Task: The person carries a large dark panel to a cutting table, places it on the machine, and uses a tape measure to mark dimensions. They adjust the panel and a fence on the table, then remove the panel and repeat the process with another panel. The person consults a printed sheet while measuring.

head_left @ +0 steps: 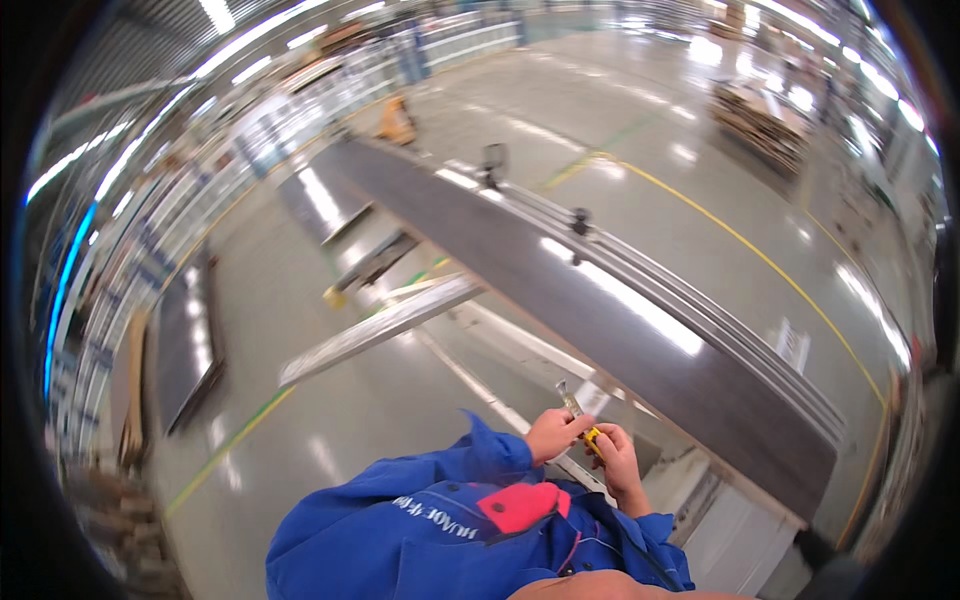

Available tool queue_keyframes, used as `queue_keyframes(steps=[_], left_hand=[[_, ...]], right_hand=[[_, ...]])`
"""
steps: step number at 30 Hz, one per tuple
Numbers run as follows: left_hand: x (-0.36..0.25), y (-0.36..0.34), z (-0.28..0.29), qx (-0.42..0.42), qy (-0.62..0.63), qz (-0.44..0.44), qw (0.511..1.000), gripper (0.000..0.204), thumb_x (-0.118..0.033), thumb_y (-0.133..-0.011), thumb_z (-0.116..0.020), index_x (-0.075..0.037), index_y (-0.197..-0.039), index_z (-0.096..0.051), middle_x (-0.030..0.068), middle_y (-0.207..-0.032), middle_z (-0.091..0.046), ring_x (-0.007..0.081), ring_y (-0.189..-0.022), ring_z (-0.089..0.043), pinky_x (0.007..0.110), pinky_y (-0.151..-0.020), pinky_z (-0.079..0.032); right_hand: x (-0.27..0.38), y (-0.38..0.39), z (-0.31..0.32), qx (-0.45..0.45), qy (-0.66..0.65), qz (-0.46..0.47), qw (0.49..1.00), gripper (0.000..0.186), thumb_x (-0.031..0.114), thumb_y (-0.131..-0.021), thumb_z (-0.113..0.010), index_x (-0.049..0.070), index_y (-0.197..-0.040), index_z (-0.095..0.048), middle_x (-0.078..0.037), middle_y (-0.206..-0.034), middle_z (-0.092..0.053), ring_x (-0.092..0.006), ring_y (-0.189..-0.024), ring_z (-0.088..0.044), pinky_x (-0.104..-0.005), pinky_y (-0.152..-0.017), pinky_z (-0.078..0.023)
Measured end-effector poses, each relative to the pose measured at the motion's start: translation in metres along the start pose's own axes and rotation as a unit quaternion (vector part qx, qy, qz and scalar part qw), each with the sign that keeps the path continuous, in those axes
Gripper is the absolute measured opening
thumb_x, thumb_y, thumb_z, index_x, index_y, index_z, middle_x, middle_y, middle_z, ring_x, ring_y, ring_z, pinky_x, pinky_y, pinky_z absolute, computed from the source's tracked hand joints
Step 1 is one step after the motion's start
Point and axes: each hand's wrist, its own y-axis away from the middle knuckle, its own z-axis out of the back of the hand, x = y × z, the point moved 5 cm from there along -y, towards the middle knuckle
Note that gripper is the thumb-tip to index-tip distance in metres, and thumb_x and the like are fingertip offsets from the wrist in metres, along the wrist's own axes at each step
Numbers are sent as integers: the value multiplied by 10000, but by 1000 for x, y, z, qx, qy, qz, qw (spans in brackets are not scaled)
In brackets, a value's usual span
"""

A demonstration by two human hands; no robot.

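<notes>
Close in front of my body, both hands hold a small yellow-and-silver hand tool [594, 438]; its exact kind is too small to make out. The silvery end sticks out beyond my fingers, away from me. My left hand [553, 436] is closed around the silvery part. Gripping the yellow part, my right hand [617, 460] has its fingers bent in. Just beyond them lies a long dark panel [480, 250] on a workbench, running from far left to near right. A white paper label [596, 393] shows at its near side.
Metal rails [660, 285] with black clamp-like fittings [580, 222] run along the panel's far side. A pale beam [385, 325] juts out left. Another dark panel [188, 345] lies on the left. Stacked boards [762, 125] stand far right, and an orange pallet jack [397, 120] stands beyond the bench.
</notes>
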Motion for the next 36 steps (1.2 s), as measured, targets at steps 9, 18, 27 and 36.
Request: queue_keyframes(steps=[9,18,27,36], left_hand=[[-83,17,318,-355,75,-184,914,411,-430,-1061,-646,-65,-888,-725,3,-718,-635,106,-625,-572,305,-580,-463],[-90,11,783,-559,163,-195,789,578,-611,-1046,-608,-45,-1052,-726,81,-734,-696,124,-527,-565,312,-450,-394],[-18,-180,565,-155,-279,-80,944,563,-307,-965,-731,-32,-1441,-607,204,-1355,-671,374,-1270,-633,450,-1091,-512],[0,-170,518,-159,-541,-173,808,842,-162,-840,-691,-184,-1634,-413,180,-1243,-588,374,-1095,-598,484,-937,-461]], right_hand=[[16,22,151,-9,474,-102,875,346,245,-777,-752,-6,-1013,-735,-140,-889,-725,-254,-798,-705,-381,-724,-557],[94,125,216,-77,317,-361,874,215,292,-936,-739,96,-848,-735,7,-717,-648,-114,-658,-549,-311,-589,-426],[90,-300,-151,63,326,-62,941,196,155,-920,-700,6,-797,-730,-8,-757,-667,-111,-694,-591,-299,-636,-463],[108,-605,-396,-39,278,-62,958,192,195,-888,-770,5,-863,-758,-55,-806,-693,-167,-704,-627,-337,-654,-506]])
